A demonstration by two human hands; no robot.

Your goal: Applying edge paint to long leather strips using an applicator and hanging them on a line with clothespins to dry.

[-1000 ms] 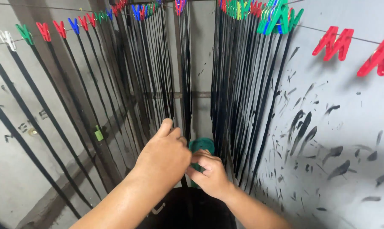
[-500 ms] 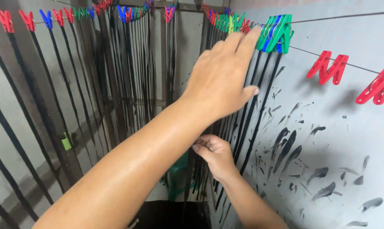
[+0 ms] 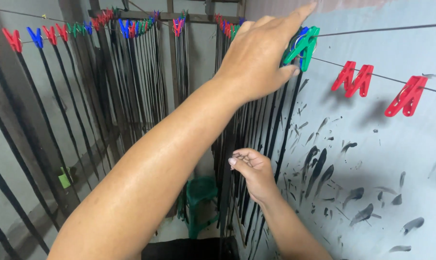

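Note:
My left hand (image 3: 256,53) reaches up to the wire (image 3: 396,79) along the right wall and holds a green clothespin (image 3: 303,44), fingers over it and thumb under it. A blue clothespin (image 3: 302,58) sits just behind the green one. Lower down, my right hand (image 3: 251,168) is pinched shut on the top end of a thin black strip (image 3: 226,212) that hangs among the others. Many black strips (image 3: 271,135) hang from the wire left of the green pin.
Three red clothespins (image 3: 357,79) sit bare on the wire further right, over a pale wall with black smears (image 3: 319,166). More pinned strips (image 3: 136,77) hang along the back and left lines. A green stool (image 3: 201,202) stands on the floor below.
My left hand rose from beside my right hand up to the wire and reached the green clothespin. My right hand lifted to about mid height. The view turned right.

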